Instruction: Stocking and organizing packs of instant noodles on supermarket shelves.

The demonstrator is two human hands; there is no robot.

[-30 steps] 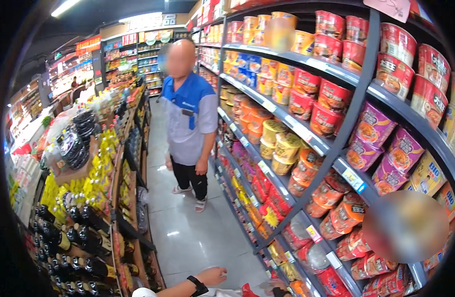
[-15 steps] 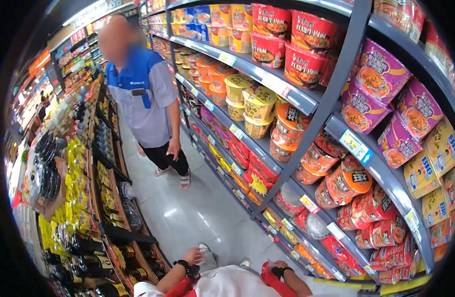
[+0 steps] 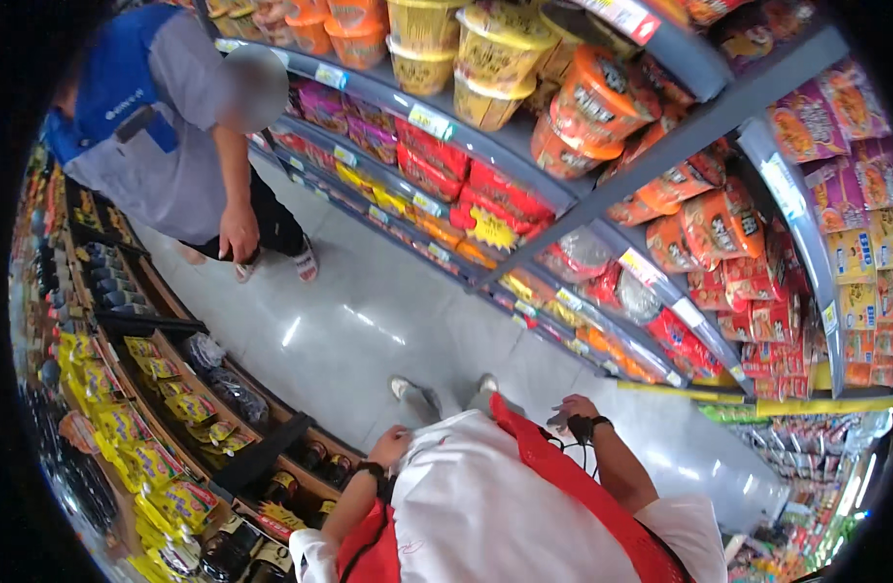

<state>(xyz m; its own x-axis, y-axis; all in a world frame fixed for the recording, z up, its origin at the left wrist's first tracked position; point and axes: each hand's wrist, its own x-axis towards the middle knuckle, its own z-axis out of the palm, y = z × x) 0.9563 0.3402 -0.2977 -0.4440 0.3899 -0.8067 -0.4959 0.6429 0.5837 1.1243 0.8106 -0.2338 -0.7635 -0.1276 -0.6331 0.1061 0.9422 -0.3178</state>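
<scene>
I look down at my own body, a white shirt point(image 3: 485, 505) under a red vest point(image 3: 573, 486). My left hand point(image 3: 391, 447) rests at my left hip with its fingers curled in and nothing visible in it; a dark band is on that wrist. My right hand point(image 3: 571, 412) hangs at my right side, also with a dark wristband, close to the low shelf of red packets point(image 3: 602, 340). Something small and grey shows at its fingers, too small to make out. My shoes point(image 3: 408, 389) stand on the grey tile floor point(image 3: 369, 321).
Another person in a blue and grey shirt point(image 3: 145, 126) stands up the aisle, one hand point(image 3: 238, 233) hanging down. On the right, shelves point(image 3: 524, 146) hold noodle cups and packets. On the left, racks point(image 3: 174, 418) carry yellow packets and dark bottles.
The view has tilted further down and come closer to the other person. More of my torso and both my hands now show at the lower edge.
</scene>
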